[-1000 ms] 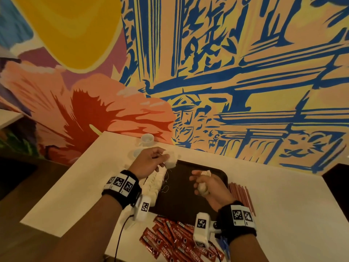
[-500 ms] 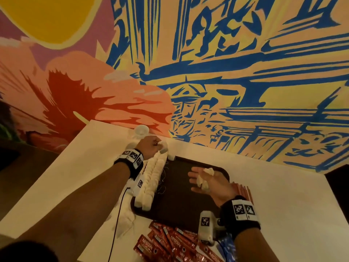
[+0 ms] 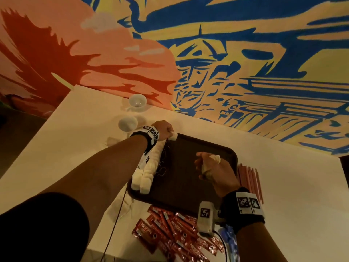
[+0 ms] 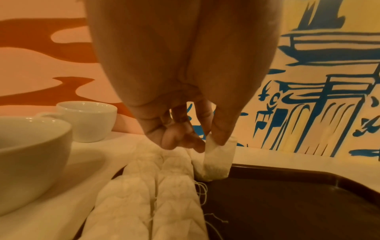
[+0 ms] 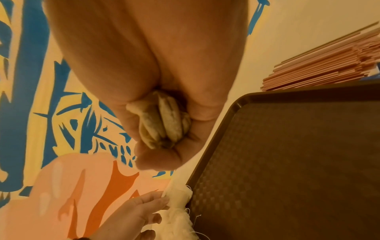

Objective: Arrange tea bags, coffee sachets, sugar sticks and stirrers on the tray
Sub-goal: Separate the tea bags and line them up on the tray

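**A:** Two hands are over the brown tray. What is the left hand doing?

**B:** Its arm reaches out long to the tray's far left corner, wrist turned down. The grip is a pinch: thumb and forefinger pressed together on the top edge of one tea bag, which hangs upright with its lower end touching the tray rim. The other fingers curl loosely beside it.

**A:** And the rest of the bags?

**B:** A double row of tea bags runs along the tray's left edge, threads trailing onto the tray floor, ending just beside the pinched one.

**A:** The right hand?

**B:** It hovers above the middle of the tray, forearm bent, its grip closed around a bunch of tea bags, fingers wrapped tight; one corner sticks out above the knuckles.

**A:** Anything off the tray?

**B:** Red coffee sachets lie on the bench near the tray's front edge, pink stirrers just beside its right edge, and two white cups beyond its far left corner
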`<state>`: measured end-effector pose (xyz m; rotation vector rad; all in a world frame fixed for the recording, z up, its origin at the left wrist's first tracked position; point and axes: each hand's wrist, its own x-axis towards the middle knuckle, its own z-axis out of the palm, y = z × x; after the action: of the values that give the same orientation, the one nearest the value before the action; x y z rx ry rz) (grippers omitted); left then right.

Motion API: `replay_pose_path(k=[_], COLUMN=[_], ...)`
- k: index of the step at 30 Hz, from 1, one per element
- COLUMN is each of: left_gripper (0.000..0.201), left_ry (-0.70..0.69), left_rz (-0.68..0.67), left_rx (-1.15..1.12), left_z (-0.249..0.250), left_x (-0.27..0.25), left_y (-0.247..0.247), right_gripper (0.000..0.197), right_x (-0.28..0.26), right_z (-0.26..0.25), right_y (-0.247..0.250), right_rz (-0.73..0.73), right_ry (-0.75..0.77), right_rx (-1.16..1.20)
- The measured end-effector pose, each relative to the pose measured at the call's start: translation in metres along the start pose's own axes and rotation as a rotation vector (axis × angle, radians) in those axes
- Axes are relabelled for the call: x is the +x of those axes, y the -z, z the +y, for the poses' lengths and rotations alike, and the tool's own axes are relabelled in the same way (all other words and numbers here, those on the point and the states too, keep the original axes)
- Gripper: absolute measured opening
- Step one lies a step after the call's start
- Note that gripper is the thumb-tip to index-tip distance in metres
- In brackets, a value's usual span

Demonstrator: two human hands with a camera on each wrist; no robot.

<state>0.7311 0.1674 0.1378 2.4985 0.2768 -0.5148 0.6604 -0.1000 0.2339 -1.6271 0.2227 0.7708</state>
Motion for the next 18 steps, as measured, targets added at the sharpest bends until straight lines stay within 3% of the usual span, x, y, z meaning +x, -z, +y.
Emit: replay_pose_path(k=[18], left_gripper=[0.025], left_ry=[0.004], left_rz=[0.018], left_rx=[0.122], left_z=[-0.006], left_x=[0.045], left_y=[-0.007], right_gripper=[0.026], right_x=[0.013], right_z=[0.016], right_y=[-0.005], right_rz=[0.016], right_ry=[-0.03], right_rx=[0.119])
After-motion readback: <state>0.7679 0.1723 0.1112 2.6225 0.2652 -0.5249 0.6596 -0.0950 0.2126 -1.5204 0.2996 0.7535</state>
